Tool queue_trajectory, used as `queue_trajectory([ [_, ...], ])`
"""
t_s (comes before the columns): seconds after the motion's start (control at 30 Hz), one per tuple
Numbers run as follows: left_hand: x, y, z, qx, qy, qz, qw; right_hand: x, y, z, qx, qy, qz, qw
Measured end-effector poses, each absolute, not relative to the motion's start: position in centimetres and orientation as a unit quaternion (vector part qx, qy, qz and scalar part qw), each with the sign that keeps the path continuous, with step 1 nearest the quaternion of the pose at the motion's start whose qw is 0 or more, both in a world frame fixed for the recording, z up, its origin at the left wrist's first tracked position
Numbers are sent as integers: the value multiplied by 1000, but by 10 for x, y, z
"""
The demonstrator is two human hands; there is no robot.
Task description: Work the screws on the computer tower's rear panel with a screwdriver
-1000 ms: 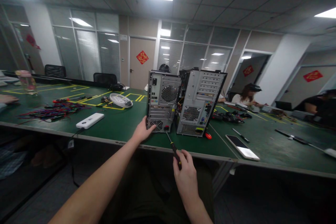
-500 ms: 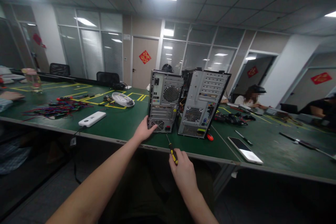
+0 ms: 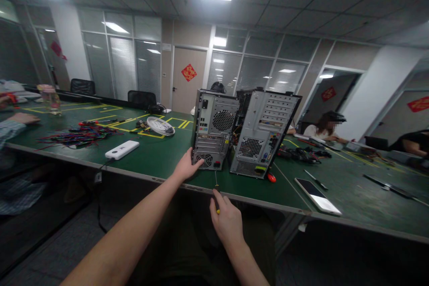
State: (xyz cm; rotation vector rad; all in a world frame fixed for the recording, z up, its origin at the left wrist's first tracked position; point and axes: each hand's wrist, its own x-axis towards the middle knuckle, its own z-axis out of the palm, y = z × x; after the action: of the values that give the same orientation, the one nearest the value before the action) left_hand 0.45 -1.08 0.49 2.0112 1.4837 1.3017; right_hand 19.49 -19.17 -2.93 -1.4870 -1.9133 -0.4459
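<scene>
Two computer cases stand side by side with their back panels facing me: the left case (image 3: 214, 136) and the right case (image 3: 263, 136). My left hand (image 3: 188, 165) grips the lower left edge of the left case, its thumb over the round vent. Below that case, my right hand (image 3: 227, 216) is closed round a yellow and black screwdriver (image 3: 217, 186). Its thin shaft points up at the bottom edge of the left case; whether the tip touches is too small to tell. Most of the handle is hidden by my fingers.
On the green table (image 3: 161, 161) lie a white power bank (image 3: 122, 149), bundled wires (image 3: 78, 136), a white round cover (image 3: 161, 126), a phone (image 3: 317, 195), another screwdriver (image 3: 316, 179) and black cables (image 3: 303, 154). People sit at both sides.
My right hand has shifted slightly left and its fingers have moved up over the screwdriver's handle. The view has shifted a little. My left hand keeps its place on the case.
</scene>
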Motion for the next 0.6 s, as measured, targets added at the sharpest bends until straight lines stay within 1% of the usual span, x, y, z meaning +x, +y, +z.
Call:
queue_trajectory([
  [0.4, 5, -10, 3, 701, 520, 459, 165, 187, -188, -46, -561, -712, -136, 400],
  [0.6, 6, -9, 2, 698, 523, 460, 165, 185, -185, -51, -564, -704, -126, 413],
])
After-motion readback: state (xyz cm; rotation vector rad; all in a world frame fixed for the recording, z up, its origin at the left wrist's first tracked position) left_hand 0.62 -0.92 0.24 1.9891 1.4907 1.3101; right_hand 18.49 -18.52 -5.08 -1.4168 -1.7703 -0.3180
